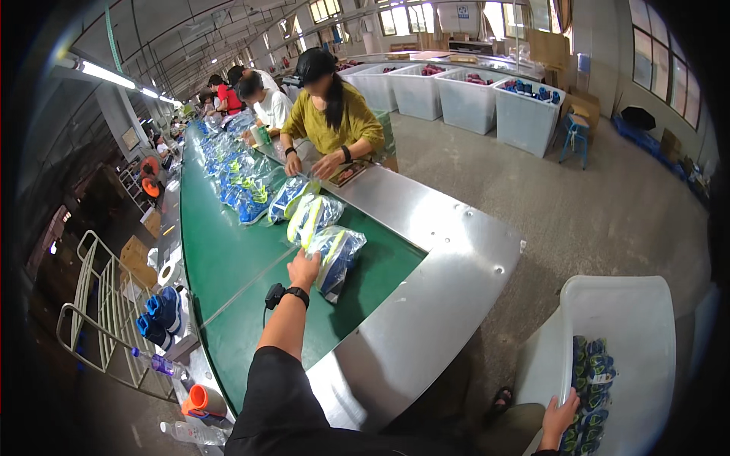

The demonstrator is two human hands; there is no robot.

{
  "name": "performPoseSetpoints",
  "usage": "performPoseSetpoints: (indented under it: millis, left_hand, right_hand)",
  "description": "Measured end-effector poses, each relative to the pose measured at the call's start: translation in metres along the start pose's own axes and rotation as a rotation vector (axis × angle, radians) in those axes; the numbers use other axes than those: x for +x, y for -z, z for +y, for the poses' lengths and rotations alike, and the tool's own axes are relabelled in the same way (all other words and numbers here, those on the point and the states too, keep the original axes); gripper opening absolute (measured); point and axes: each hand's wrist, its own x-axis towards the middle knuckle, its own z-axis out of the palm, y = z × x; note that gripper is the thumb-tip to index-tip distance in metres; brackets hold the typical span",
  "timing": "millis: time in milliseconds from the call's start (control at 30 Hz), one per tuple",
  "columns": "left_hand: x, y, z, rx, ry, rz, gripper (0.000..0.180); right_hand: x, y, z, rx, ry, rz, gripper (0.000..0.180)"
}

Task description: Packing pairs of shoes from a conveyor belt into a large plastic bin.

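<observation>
My left hand [303,270] reaches out over the green conveyor belt [228,273], its fingers closed on the clear plastic of a bagged blue, white and lime shoe [336,258]. Touching it on the far side is another bagged shoe [312,216], mostly white and lime. At the lower right my right hand [561,416] has its fingers curled over the rim of a large white plastic bin [627,304]. Several dark blue and green shoes [591,380] lie in rows inside that bin.
A co-worker in a mustard top [338,114] handles bagged shoes across the belt. A pile of bagged shoes [236,171] runs farther along it. A metal edge [426,304] borders the belt. White bins [528,118], a blue stool [576,137], bottles and loose blue shoes [161,315] stand around.
</observation>
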Motion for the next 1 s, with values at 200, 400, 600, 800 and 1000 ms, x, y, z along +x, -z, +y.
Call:
performPoseSetpoints:
  millis: [200, 400, 600, 800, 1000]
  left_hand:
    - [-0.001, -0.031, -0.048, -0.220, -0.017, -0.147, 0.077]
    - [-0.101, -0.047, -0.041, -0.591, -0.219, 0.077, 0.089]
    - [-0.197, 0.009, -0.007, -0.930, -0.354, -0.168, 0.049]
    - [-0.215, 0.015, -0.036, -1.285, 0.017, -0.563, 0.053]
    - [-0.225, 0.023, 0.015, -0.959, -0.093, -0.708, 0.064]
  right_hand:
    - [-0.005, -0.005, -0.009, 0.019, -0.022, -0.016, 0.061]
    - [-0.005, -0.011, -0.002, 0.010, -0.036, -0.018, 0.062]
    - [0.001, -0.005, -0.002, 0.049, -0.017, -0.008, 0.065]
    - [0.002, -0.002, -0.018, 0.000, -0.023, -0.073, 0.060]
    - [-0.003, -0.001, -0.002, 0.008, -0.004, -0.016, 0.061]
